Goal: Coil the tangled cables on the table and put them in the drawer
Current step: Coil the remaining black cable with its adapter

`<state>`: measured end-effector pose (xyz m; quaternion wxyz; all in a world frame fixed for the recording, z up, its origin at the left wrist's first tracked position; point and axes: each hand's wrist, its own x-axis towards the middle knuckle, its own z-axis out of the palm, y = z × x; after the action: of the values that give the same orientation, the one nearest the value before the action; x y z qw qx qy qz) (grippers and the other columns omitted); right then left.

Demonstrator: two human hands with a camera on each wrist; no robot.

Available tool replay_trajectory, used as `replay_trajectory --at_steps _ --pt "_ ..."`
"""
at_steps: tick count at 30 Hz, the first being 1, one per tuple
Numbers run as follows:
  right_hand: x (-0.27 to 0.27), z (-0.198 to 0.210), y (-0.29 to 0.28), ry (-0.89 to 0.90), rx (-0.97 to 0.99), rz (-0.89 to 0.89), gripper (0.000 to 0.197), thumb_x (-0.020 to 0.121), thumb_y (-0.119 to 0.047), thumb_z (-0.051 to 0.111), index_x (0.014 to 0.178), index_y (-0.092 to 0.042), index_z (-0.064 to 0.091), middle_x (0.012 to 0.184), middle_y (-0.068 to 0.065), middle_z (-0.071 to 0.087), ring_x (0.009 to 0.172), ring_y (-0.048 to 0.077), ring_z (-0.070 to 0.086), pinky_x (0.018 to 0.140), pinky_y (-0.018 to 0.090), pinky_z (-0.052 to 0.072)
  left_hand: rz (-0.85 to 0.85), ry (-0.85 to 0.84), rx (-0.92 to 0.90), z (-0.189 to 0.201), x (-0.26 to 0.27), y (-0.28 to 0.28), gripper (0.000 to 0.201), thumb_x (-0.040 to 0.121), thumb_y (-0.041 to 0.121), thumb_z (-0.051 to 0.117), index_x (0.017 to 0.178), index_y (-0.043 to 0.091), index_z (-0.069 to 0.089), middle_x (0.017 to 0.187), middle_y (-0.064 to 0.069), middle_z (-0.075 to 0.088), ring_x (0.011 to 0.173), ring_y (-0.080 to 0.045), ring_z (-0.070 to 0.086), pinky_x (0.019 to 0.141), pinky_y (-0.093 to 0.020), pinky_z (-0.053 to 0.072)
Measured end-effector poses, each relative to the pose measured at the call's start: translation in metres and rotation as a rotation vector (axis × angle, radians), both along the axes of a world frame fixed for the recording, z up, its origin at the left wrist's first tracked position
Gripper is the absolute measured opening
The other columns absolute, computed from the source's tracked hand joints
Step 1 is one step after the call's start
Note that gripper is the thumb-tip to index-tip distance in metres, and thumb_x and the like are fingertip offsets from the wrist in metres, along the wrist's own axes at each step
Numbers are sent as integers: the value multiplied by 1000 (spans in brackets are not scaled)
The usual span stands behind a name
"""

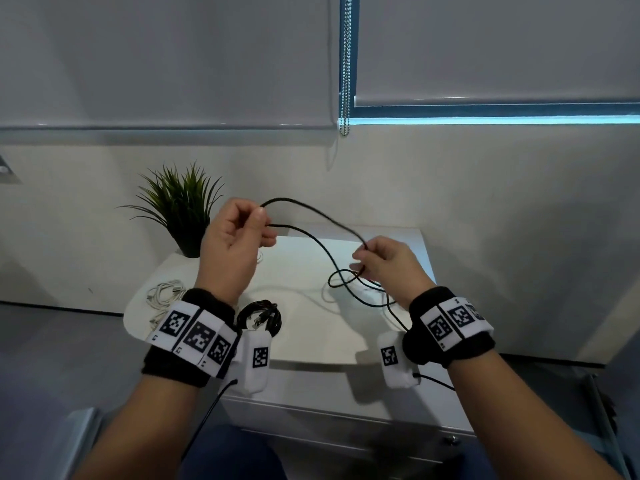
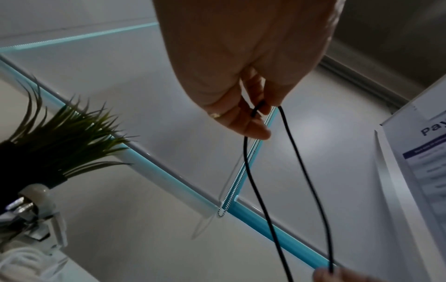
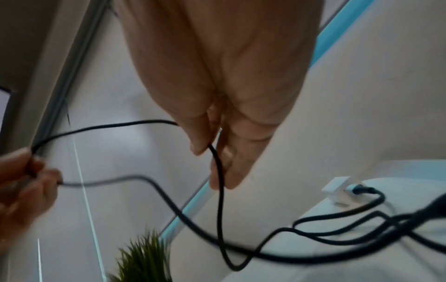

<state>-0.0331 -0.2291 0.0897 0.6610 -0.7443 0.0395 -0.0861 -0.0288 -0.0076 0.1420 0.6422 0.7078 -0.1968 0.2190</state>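
Observation:
I hold a thin black cable (image 1: 322, 216) up in the air above the white table (image 1: 311, 344). My left hand (image 1: 262, 220) pinches a bend of it between thumb and fingers, so two strands (image 2: 248, 171) run out from the fingertips (image 2: 259, 131). To the right and a little lower, my right hand (image 1: 360, 259) pinches the same cable (image 3: 218, 171). The rest of it hangs in loose loops (image 1: 346, 282) onto the table top. A coiled black cable (image 1: 259, 318) and a white cable bundle (image 1: 166, 294) lie at the table's left front. The drawer front (image 1: 346, 419) below is closed.
A potted green plant (image 1: 183, 206) stands at the table's back left corner. A loose white cable (image 1: 325, 294) lies under the black loops, and a white plug block (image 3: 337, 190) sits on the right side. The wall and window blinds (image 1: 485, 46) are behind.

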Motion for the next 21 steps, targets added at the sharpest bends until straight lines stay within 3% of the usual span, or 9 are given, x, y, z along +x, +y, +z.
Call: replay_trajectory --at_steps 3,5,7,10,12,14,16,19,21 --pt "-5 24 1 -157 248 -21 16 91 -4 57 79 -12 63 80 6 66 80 22 68 79 31 56 34 18 125 -3 4 4 16 95 14 50 80 15 58 74 -3 59 64 -8 57 60 -22 51" --pt "-10 41 0 -227 229 -31 15 90 -8 59 81 -18 67 84 4 67 80 18 64 73 27 54 55 92 271 -7 8 5 13 92 20 55 82 18 63 75 -1 62 64 -10 56 64 -29 51" --pt "-14 53 -2 -262 126 -67 14 87 -11 63 81 -21 69 83 0 67 73 9 60 63 18 47 103 159 394 -9 10 2 9 89 26 59 96 22 64 84 6 64 65 -12 54 73 -34 51" --pt "-18 59 2 -275 28 -63 15 85 -6 65 79 -18 69 73 -3 66 61 -2 57 58 10 43 158 112 473 -5 4 -8 40 87 28 61 126 25 51 108 12 57 64 -9 50 74 -24 48" --pt "-19 57 6 -269 -14 -18 17 83 -4 66 78 -19 71 67 -9 66 63 0 58 62 12 44 143 28 464 3 -1 -17 47 87 28 62 132 27 48 112 15 54 64 -8 48 69 -13 45" --pt "-22 55 10 -261 -50 24 15 83 -3 67 79 -17 72 67 -12 67 60 -5 56 61 9 42 77 6 426 8 -4 -26 40 88 24 62 128 25 55 107 14 59 60 -8 51 60 -6 42" --pt "-23 53 12 -265 -71 41 14 83 -3 67 79 -16 72 71 -9 67 57 -7 54 60 8 41 -8 53 360 13 -8 -32 25 88 19 62 112 22 66 90 9 66 52 -4 54 52 -6 40" --pt "-21 50 13 -257 -136 56 19 83 -8 67 74 -24 70 71 -4 65 59 2 51 63 18 42 -70 78 277 17 -12 -34 13 87 16 62 88 24 72 73 4 66 47 -2 51 46 -15 42" --pt "-17 42 10 -199 -231 54 17 83 -11 67 72 -23 68 72 -1 63 64 11 50 65 26 43 -61 56 185 21 -14 -31 14 87 13 62 85 23 71 69 2 64 47 -2 51 45 -16 42"
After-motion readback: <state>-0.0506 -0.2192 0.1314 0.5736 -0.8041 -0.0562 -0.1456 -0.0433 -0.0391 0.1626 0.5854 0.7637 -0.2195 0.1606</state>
